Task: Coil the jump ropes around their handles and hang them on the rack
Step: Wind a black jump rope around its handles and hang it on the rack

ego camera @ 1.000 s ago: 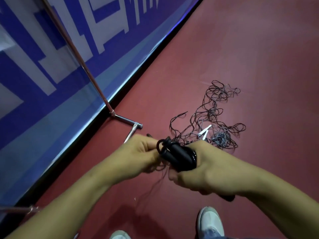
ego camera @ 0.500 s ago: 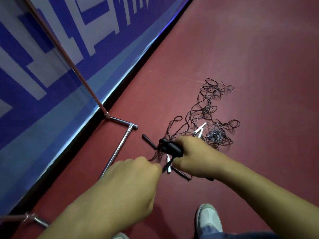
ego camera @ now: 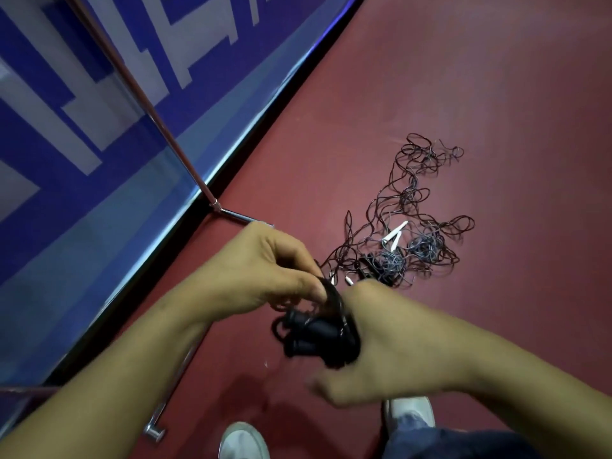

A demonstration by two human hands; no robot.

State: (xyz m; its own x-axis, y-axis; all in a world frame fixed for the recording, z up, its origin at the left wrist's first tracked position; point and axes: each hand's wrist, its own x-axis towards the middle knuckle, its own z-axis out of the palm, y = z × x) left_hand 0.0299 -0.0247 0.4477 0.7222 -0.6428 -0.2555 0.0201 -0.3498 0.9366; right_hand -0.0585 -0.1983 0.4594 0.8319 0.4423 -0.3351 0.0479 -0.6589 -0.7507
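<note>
My right hand point(ego camera: 390, 346) grips a pair of black jump rope handles point(ego camera: 314, 336), side by side, with thin black cord wound around them. My left hand point(ego camera: 265, 270) pinches a loop of that cord point(ego camera: 332, 293) just above the handles. Behind my hands a tangled pile of thin black ropes point(ego camera: 407, 233) lies on the red floor, with two white handles point(ego camera: 395, 233) in it. The chrome rack point(ego camera: 159, 127) rises diagonally at the left, and its foot bar point(ego camera: 238, 217) rests on the floor behind my left hand.
A blue and white banner point(ego camera: 82, 111) runs along the left edge of the red floor point(ego camera: 463, 77). Another chrome rack foot point(ego camera: 155, 429) lies at the lower left. My white shoes point(ego camera: 243, 442) show at the bottom edge.
My left hand has come back up to the handles from the lower left and now pinches a cord loop over them. My right hand has stayed on the handles.
</note>
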